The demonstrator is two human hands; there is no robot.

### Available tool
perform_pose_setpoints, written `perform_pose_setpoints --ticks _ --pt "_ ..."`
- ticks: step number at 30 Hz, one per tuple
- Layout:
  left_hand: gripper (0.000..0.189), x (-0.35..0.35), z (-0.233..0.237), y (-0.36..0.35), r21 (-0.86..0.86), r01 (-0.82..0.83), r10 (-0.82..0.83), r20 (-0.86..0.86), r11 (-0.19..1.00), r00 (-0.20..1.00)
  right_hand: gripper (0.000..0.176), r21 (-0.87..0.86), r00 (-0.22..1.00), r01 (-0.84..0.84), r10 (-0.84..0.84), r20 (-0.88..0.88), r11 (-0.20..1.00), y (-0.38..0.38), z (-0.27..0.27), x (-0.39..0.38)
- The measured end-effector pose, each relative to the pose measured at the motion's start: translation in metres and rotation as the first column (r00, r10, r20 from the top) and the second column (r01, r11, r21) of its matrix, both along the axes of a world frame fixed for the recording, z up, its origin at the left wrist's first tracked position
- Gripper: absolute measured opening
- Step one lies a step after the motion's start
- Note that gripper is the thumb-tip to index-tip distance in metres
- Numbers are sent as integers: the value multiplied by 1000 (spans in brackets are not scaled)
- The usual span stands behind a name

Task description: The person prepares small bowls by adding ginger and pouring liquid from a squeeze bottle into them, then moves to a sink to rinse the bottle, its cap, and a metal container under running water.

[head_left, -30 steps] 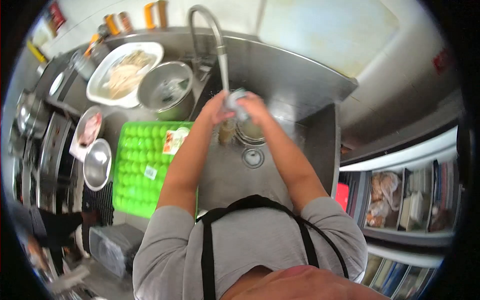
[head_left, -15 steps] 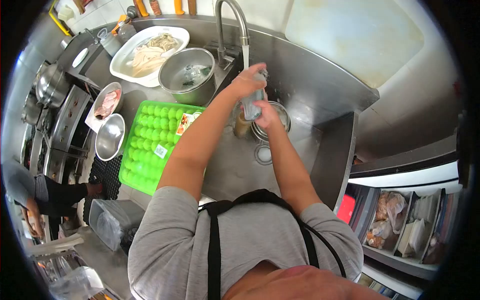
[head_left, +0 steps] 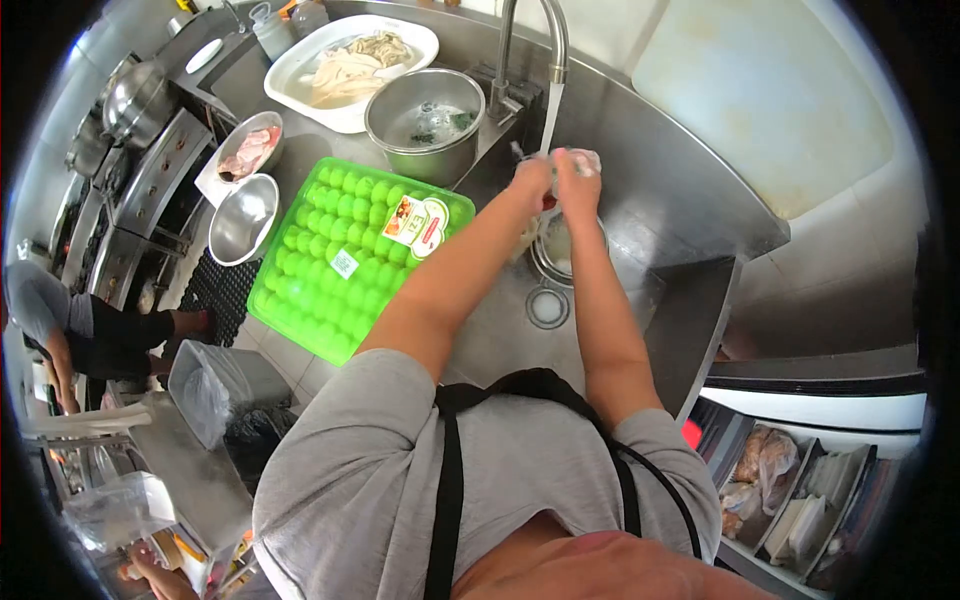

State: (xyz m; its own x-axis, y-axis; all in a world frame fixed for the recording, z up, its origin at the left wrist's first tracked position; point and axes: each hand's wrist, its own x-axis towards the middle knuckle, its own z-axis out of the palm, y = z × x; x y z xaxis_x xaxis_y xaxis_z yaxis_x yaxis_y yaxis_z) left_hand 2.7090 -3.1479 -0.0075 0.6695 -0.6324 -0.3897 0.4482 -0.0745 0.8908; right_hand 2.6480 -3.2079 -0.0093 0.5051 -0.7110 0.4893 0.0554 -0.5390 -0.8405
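Under the running tap (head_left: 556, 70) I hold a clear, see-through vessel that looks like a drinking glass (head_left: 592, 160). My right hand (head_left: 578, 185) is closed round it, its fingers over the near side. My left hand (head_left: 532, 182) is closed against its left part, and its fingertips are partly hidden. Water falls onto the glass and my hands. Below them in the sink (head_left: 500, 345) stand round metal bowls (head_left: 556, 250), partly covered by my right forearm. The round drain (head_left: 547, 307) lies nearer to me.
Left of the sink lies a green lidded egg tray (head_left: 345, 262). Behind it stand a metal pot (head_left: 425, 160) with water and a white basin (head_left: 285, 90) with pale food. Further left are a bowl of raw meat (head_left: 250, 148) and a steel bowl (head_left: 243, 222). Another person (head_left: 85, 320) is at far left.
My view has shifted, so the counter appears further right and higher. My hands have come closer together, side by side, and the glass has turned from upright to tilted under the stream.
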Motion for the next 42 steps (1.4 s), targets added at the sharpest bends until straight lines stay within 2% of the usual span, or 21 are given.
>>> perform_pose_setpoints --ticks 2,4,7,8,9,10,11,12,14,15,18,22,25,26,28,29,32,36,38,40,42 --pt "26 -1 0 2 46 171 -176 127 984 976 35 -499 1000 14 -12 7 866 -12 -2 5" --pt "22 -4 -10 -4 -3 45 -45 0 999 999 39 -18 987 74 -76 -139 997 -15 2 1" --pt "22 -4 -1 -11 70 -98 103 -76 993 992 38 599 997 81 -66 -48 797 -17 -6 6" --pt "23 6 -19 -14 243 -86 -31 442 966 897 40 398 987 158 -143 -68 904 -8 -15 10" --pt "25 22 -47 -21 385 -169 -238 802 908 548 43 173 973 229 -220 -69 958 6 -24 15" --pt "28 36 -64 -27 450 -318 -456 888 834 61 47 -59 955 289 -292 -52 956 13 -35 20" --pt "36 39 -53 -27 482 -233 -483 874 845 56 57 -98 975 208 -215 -64 973 14 -45 23" --pt "36 29 -47 -27 408 -253 -311 884 877 349 58 301 993 115 -104 -52 947 6 -52 21" --pt "36 -12 -10 -17 277 -369 130 617 887 776 61 893 995 -97 64 77 440 13 -9 2" --pt "40 -13 -16 -10 256 -206 -76 780 944 622 64 908 960 -279 92 263 311 12 -6 -4" --pt "43 -16 -23 1 186 -111 -104 853 976 511 67 926 988 -146 102 117 348 -6 -36 -4" --pt "40 -10 -34 2 123 -142 0 758 982 652 70 816 977 10 168 -131 577 -5 -39 -9" --pt "35 -13 -31 -10 -53 -310 314 213 949 925 74 840 986 -7 143 -84 542 -23 -63 -13" --pt "33 -6 -32 -9 -153 -197 199 3 969 980 71 826 984 42 121 -132 562 -22 -62 -18" --pt "31 17 -37 2 -401 -35 -122 -358 915 926 67 789 971 138 75 -227 598 -13 -59 -35" --pt "38 18 -35 3 -411 -75 -129 -446 908 885 59 702 929 260 28 -370 663 -4 -43 -44" --pt "43 7 -12 11 -457 -197 -175 -650 867 740 43 753 951 184 80 -299 632 3 -42 -48" --pt "43 26 -29 6 -538 44 -377 -528 842 761 31 815 966 223 -12 -257 536 -12 -89 -36" --pt "40 15 6 13 -273 202 -249 -149 941 957 33 840 992 3 105 -71 543 -5 -79 -35" --pt "44 11 25 15 38 309 -308 270 950 912 36 784 981 -107 194 -17 612 7 -66 -32" --pt "46 22 14 4 104 320 -329 483 942 811 39 652 964 -123 246 -100 748 11 -58 -20"
